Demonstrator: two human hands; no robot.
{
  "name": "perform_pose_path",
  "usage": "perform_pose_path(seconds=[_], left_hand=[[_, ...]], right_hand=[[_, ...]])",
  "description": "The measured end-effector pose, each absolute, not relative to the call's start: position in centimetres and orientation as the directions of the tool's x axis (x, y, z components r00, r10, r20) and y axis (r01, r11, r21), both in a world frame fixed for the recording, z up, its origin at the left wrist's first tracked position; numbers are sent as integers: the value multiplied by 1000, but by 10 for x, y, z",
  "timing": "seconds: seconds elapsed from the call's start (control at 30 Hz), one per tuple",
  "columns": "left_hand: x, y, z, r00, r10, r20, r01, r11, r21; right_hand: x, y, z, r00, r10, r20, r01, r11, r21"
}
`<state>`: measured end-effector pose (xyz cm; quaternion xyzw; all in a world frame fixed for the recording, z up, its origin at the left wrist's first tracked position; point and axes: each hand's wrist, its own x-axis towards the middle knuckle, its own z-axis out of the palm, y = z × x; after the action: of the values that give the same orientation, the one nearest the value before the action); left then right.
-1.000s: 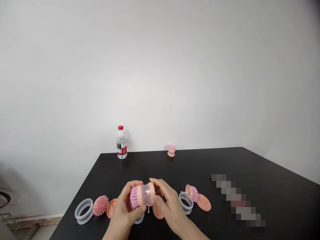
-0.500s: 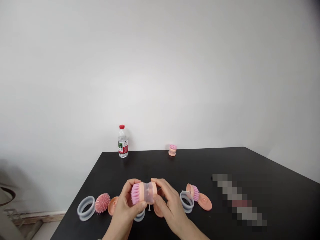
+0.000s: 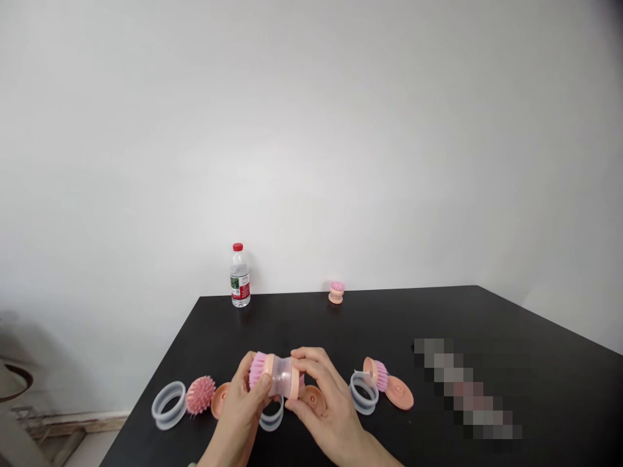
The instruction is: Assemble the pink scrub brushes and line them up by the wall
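Observation:
Between my hands, above the front of the black table, a brush (image 3: 281,376) with pink bristles and a clear waist lies on its side, bristles to the left. My left hand (image 3: 246,395) grips its bristle end, thumb on the peach rim. Around the peach base at the other end are the fingers and thumb of my right hand (image 3: 326,399). Below it on the table are a clear ring (image 3: 271,421) and a peach disc (image 3: 314,399), both partly hidden. Another peach disc (image 3: 220,399) shows beside my left wrist.
At left lie a clear ring (image 3: 168,405) and a pink spiky head (image 3: 200,395). Right of my hands are a clear ring (image 3: 364,393), a bristle head (image 3: 378,374) and a peach disc (image 3: 400,393). A bottle (image 3: 240,282) and small brush (image 3: 336,292) stand at the back; a blurred strip (image 3: 467,389) lies right.
The brush has shifted slightly left and its base has turned a little. My right fingers have moved along the base, and more of the peach disc beneath shows.

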<state>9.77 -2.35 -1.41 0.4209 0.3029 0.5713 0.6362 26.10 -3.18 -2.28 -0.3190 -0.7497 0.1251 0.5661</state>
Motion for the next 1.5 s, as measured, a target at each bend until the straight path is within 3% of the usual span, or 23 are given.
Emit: perform_pose_path(seconds=[0.23, 1.5], left_hand=[[97, -23, -14, 115, 993, 31, -501, 31, 865], [96, -21, -16, 178, 983, 53, -490, 42, 871]], right_hand=[[261, -31, -21, -193, 490, 850, 420, 824, -380], [262, -26, -28, -154, 536, 830, 296, 827, -479]])
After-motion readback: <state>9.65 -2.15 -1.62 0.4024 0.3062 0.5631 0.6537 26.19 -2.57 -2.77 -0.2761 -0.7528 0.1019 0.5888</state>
